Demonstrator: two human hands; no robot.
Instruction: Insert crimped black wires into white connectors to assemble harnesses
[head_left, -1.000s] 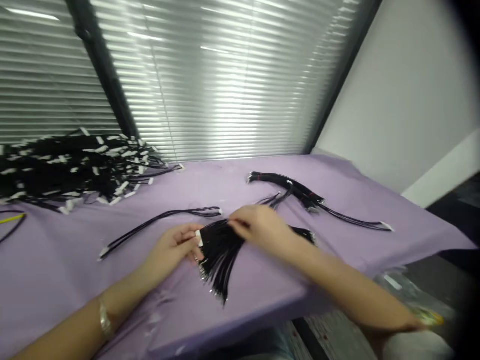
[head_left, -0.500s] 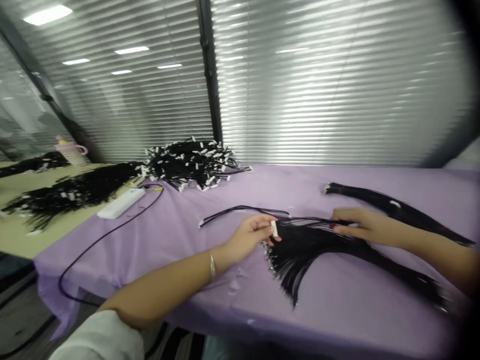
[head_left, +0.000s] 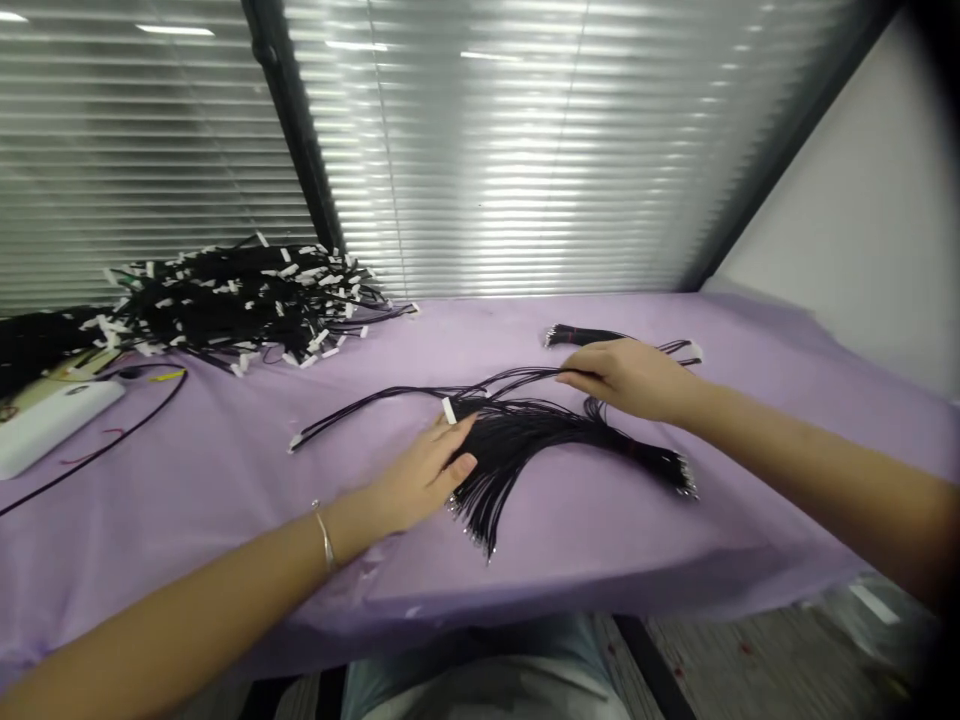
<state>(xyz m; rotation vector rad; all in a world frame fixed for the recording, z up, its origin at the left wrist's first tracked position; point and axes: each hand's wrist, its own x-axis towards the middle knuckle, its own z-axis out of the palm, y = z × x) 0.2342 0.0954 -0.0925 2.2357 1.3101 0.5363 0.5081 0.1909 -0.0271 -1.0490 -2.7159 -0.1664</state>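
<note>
Bare hands are working at either part of one fanned bundle of black cables, which is lying on the purple cloth and serving here as the landmark. At its left end, the left hand is resting with fingers loosely extended and the thumb standing a little apart; whether it is gripping any cables I cannot tell. A white connector is showing just beyond those fingers, at the bundle's upper left corner. Above the bundle's right half, the right hand is closing thumb and fingertips together on a few thin cables, which are running leftward along the bundle's far edge. Metal-tipped ends are spreading at the bundle's near left and gathering at its right. Left of the bundle, a separate cable is lying in a gentle curve. Beyond the bundle, partly behind the right hand, a second bundle is lying. Farther off to the bundle's left, a heap of cables with white connectors is sitting, and a white box is lying nearer than that heap.
</note>
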